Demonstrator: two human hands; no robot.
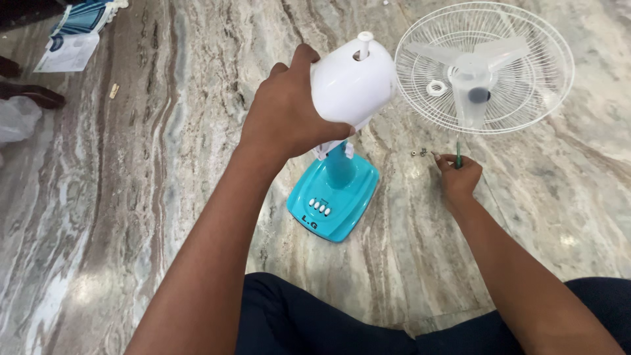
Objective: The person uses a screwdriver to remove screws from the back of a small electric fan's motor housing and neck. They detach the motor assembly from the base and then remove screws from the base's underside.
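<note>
Now we grip the white motor housing [351, 82] in our left hand [282, 121], upright above the teal base [334, 197]; right of the base, our right hand [459, 176] pinches a green screwdriver [458, 152] (screws [420, 153] just beside).

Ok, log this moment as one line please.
left hand: grips white motor housing on teal fan base | right hand: holds green screwdriver by screws | fan guard: on floor
</note>
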